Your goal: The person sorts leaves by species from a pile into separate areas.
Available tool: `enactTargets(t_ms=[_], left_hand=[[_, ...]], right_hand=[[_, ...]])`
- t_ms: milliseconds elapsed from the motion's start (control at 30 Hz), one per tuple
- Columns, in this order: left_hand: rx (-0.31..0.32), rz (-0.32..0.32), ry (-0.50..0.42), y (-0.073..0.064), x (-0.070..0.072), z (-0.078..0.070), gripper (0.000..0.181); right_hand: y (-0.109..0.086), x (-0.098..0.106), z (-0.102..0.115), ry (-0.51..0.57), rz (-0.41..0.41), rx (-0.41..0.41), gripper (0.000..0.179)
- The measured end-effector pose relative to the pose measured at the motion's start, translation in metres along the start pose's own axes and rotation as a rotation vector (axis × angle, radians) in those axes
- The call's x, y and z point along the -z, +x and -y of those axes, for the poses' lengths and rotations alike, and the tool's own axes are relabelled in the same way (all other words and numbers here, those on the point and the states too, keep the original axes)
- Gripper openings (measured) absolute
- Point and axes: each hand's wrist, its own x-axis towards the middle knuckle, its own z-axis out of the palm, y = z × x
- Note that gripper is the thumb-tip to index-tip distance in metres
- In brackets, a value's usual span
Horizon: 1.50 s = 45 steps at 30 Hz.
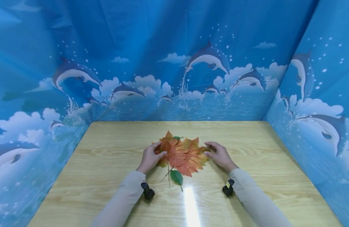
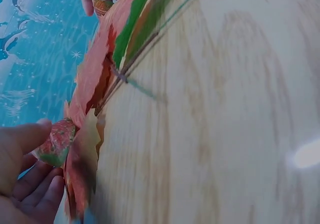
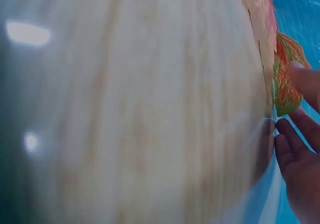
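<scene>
A heap of red and orange artificial maple leaves (image 1: 185,154) lies on the wooden table. Out of its front edge stick thin stems and a green leaf (image 1: 176,177). At the heap's left side my left hand (image 1: 151,157) has its thumb and fingers around a red-green leaf (image 2: 57,141), with the index finger partly hidden behind it. My right hand (image 1: 219,155) is at the right edge, where thumb and fingers pinch an orange-green leaf (image 3: 287,79). In the left wrist view, fingertips of the right hand show at the heap's far end.
The pale wooden table (image 1: 106,189) reaches out around the heap on all sides. Blue curtains (image 1: 163,31) printed with dolphins stand along its back and both sides. A bright light reflection (image 1: 191,205) lies on the tabletop in front of the green leaf.
</scene>
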Motion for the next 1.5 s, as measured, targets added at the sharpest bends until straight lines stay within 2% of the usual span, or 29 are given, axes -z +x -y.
enactTargets(t_ms=[133, 233, 333, 633, 867, 1033, 1300, 1500], left_hand=[[-0.014, -0.059, -0.033, 0.004, -0.004, 0.002, 0.042], [-0.028, -0.086, -0.014, 0.005, -0.006, 0.004, 0.032], [-0.031, -0.102, 0.001, 0.006, -0.007, 0.005, 0.027], [-0.041, -0.114, 0.008, 0.006, -0.006, 0.007, 0.020], [-0.004, -0.101, 0.001, 0.007, -0.004, 0.004, 0.021], [-0.009, -0.103, -0.005, 0.008, -0.002, 0.002, 0.021], [-0.019, -0.113, -0.038, 0.009, 0.006, -0.004, 0.021], [-0.004, -0.137, -0.065, 0.006, 0.023, -0.007, 0.021]], right_hand=[[0.003, -0.003, -0.002, 0.033, -0.033, -0.046, 0.039], [0.004, -0.004, -0.003, 0.075, -0.062, -0.101, 0.034], [0.005, -0.005, -0.004, 0.090, -0.088, -0.117, 0.027], [0.006, -0.008, -0.005, 0.043, -0.147, -0.129, 0.012], [0.004, -0.009, -0.007, 0.024, -0.185, -0.114, 0.009], [0.004, -0.009, -0.007, 0.016, -0.205, -0.105, 0.008], [0.002, -0.008, -0.005, 0.037, -0.235, -0.133, 0.010], [0.001, -0.009, -0.008, 0.031, -0.255, -0.146, 0.011]])
